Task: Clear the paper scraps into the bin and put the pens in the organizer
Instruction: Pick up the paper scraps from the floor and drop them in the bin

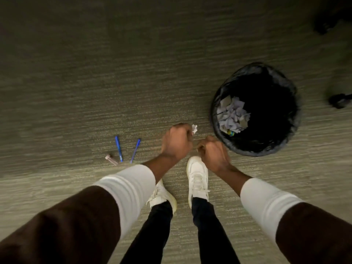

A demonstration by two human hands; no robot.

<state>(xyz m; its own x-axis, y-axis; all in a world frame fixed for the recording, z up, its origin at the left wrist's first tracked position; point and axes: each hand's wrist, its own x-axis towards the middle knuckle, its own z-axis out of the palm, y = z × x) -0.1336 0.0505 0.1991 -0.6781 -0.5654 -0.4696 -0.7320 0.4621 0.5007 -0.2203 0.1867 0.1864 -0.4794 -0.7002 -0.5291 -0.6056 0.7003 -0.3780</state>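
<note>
My left hand (177,142) is closed around a crumpled white paper scrap (194,128) that pokes out past its fingers. Close beside it, my right hand (213,152) is curled into a fist above my right shoe; whether it holds anything is hidden. A round black bin (285,138) with a dark liner stands on the carpet to the right of both hands, with several pale paper scraps (233,116) inside against its left wall. Two blue pens (118,148) (135,150) and a short pinkish pen or cap (111,159) lie on the carpet left of my hands.
Grey-green carpet (133,73) covers the floor. My two white shoes (197,178) stand below my hands. Dark chair casters (340,101) sit at the right edge, and another dark shape (323,25) is at the top right. No organizer is in view.
</note>
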